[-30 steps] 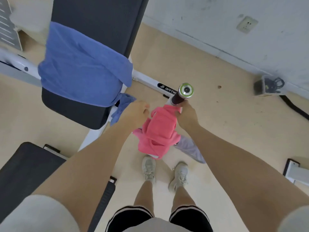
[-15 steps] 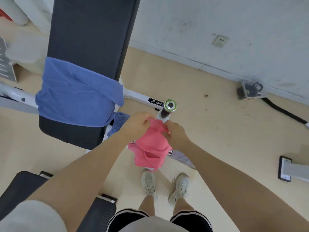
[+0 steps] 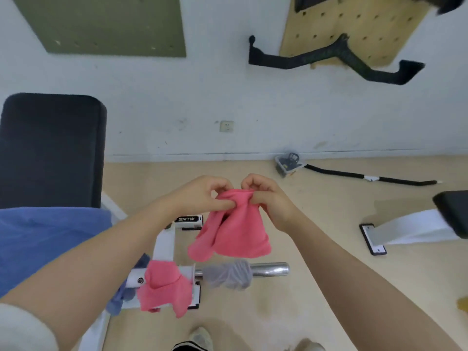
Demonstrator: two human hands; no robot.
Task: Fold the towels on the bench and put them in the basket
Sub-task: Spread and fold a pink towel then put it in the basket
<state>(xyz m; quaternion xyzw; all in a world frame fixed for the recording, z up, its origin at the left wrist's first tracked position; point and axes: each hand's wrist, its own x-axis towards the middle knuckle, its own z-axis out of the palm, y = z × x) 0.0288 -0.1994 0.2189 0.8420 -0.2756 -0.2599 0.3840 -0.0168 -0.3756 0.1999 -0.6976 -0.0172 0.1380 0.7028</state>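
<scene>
Pink towel [image 3: 235,231] hanging lengthwise downward, top edge pinched shut by left hand [image 3: 202,196] and right hand [image 3: 268,198]

Bare forearms, short pale sleeve, light sneakers

The person's 2 arms are bare from the wrists up past the elbows, with no watch, ring or band visible on the left hand [image 3: 202,196] or the right hand [image 3: 269,198]. A short sleeve [image 3: 24,328] in an off-white, soft-looking fabric covers the left upper arm at the bottom left corner of the view. At the bottom edge, dark shorts [image 3: 187,347] show only as a thin strip with a pale stripe. 2 light grey-white sneakers [image 3: 201,336] peek in beside them, the right one blurred and partly cut off.
</scene>
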